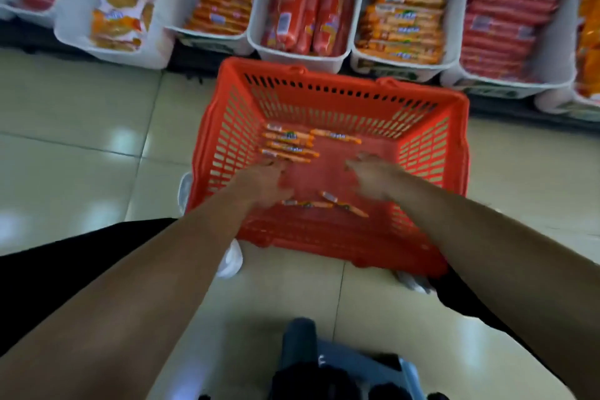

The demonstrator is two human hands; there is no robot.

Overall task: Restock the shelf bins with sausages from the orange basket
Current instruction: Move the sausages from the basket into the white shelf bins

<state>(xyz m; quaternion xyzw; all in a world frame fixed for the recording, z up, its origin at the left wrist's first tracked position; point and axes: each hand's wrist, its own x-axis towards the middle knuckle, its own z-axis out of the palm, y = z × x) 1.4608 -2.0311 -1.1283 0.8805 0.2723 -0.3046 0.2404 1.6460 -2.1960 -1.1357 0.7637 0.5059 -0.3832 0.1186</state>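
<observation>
The left hand (263,183) and right hand (376,175) reach loose-fingered and empty into the orange basket (227,127), so a rushed grab could drop the slippery sausages (289,146) at ten o'clock.

the basket (341,247) sits on the floor (81,140) at centre, the row of shelf bins (298,57) just behind it at 12 o'clock. inside it — stacked sausages (289,146) at 10 o'clock, loose sausages (344,206) at 6 — the left hand (263,185) is at 8, the right hand (376,175) at 3.
</observation>
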